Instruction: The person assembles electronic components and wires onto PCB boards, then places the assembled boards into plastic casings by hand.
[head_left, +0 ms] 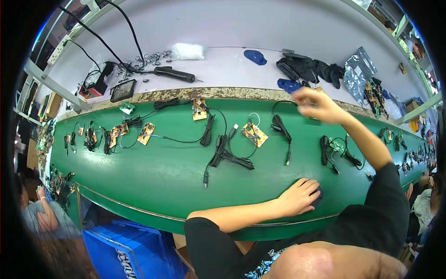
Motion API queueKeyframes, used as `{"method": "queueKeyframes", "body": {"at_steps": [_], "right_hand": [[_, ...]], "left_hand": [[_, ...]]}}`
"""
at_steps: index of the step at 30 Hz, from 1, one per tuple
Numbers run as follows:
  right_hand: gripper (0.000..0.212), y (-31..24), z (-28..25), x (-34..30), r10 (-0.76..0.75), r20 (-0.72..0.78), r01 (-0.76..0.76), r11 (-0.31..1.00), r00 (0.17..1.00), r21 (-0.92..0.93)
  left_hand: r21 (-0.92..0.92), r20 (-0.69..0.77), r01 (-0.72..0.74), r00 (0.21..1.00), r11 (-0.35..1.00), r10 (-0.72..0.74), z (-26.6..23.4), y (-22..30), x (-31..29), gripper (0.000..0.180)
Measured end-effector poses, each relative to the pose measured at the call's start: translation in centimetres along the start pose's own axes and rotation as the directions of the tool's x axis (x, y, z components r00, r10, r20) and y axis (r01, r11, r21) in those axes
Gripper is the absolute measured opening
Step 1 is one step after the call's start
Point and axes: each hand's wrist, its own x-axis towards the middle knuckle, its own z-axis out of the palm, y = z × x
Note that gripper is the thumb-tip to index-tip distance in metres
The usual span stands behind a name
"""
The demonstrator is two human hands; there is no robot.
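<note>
My left hand (297,197) lies near the front edge of the green work surface, its fingers curled over a dark rounded shell (318,197) shaped like a computer mouse. My right hand (320,106) is raised over the back edge, smeared by motion. Whether anything is in its fingers I cannot make out. Just below it shows part of a green circuit board (314,121). Beside it a black cable (280,126) lies in a tied bundle. Left of that sits a tan circuit board (254,135), wired to a black cable.
More boards and bundled cables (232,156) lie along the bench. On the back ledge are a black electric screwdriver (174,73), a blue shell (255,57), black shells (309,67) and a silver bag (360,74). A blue crate (130,246) stands below left. Other people sit at both sides.
</note>
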Motion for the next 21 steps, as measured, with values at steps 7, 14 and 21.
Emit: {"method": "queueKeyframes", "body": {"at_steps": [7, 14, 21], "right_hand": [[0.026, 12.8, 6.2, 24.1, -0.089, -0.358, -0.040, 0.940, 0.929, -0.338], [0.020, 10.4, 7.3, 21.2, -0.335, -0.463, 0.138, 0.902, 0.821, -0.410], [0.016, -0.4, 7.6, -11.5, 0.080, -0.267, 0.017, 0.939, 0.960, 0.343]], "left_hand": [[-0.137, 0.004, -0.071, 0.997, 0.988, 0.072, -0.3, -0.2, 0.1, 0.057], [-0.167, -0.029, -0.073, 0.997, 0.983, 0.069, -0.6, -0.7, 0.0, 0.059], [-0.021, 0.074, 0.113, 0.991, 0.993, -0.112, -2.7, 0.7, 1.5, 0.059]]}}
